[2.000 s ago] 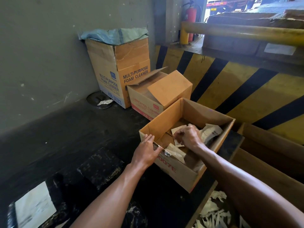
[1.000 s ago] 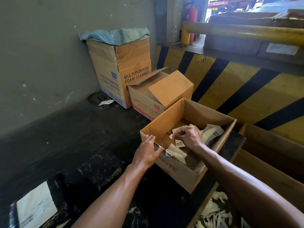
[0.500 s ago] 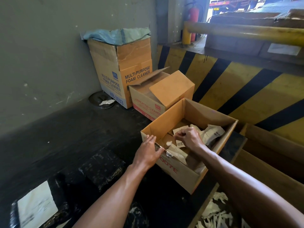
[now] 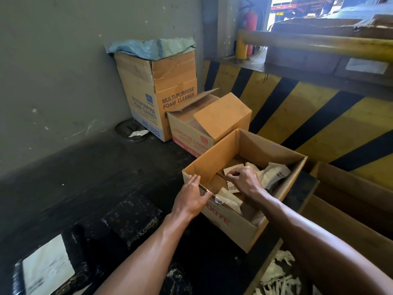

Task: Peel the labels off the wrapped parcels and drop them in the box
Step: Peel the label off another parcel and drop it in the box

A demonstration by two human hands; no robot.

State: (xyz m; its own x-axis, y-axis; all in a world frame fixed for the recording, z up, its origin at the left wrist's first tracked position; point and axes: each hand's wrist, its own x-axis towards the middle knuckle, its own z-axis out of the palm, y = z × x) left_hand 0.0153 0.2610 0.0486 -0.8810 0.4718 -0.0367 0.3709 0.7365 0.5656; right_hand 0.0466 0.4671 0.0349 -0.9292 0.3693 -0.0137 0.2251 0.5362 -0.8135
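An open cardboard box [image 4: 265,145] stands on the black surface and holds several peeled paper labels [image 4: 274,174]. My left hand [image 4: 191,196] holds the box's near-left rim, fingers outside and thumb over the edge. My right hand [image 4: 244,179] is inside the box with its fingers curled, pinching a small label scrap [image 4: 232,187] that hangs under it. At lower left lie black wrapped parcels: one [image 4: 131,218] shows no label, and another bears a large white label [image 4: 47,271].
A tall foam-cleaner carton [image 4: 157,88] and a lower lubrication-cleaner carton [image 4: 212,122] stand behind the box by the grey wall. A yellow-and-black striped barrier [image 4: 319,116] runs along the right. Paper scraps [image 4: 278,277] lie at bottom right, and a round metal lid [image 4: 129,129] by the wall.
My right hand has stayed over the box's middle, working the small label scrap in its fingers. My left hand has kept its hold on the rim.
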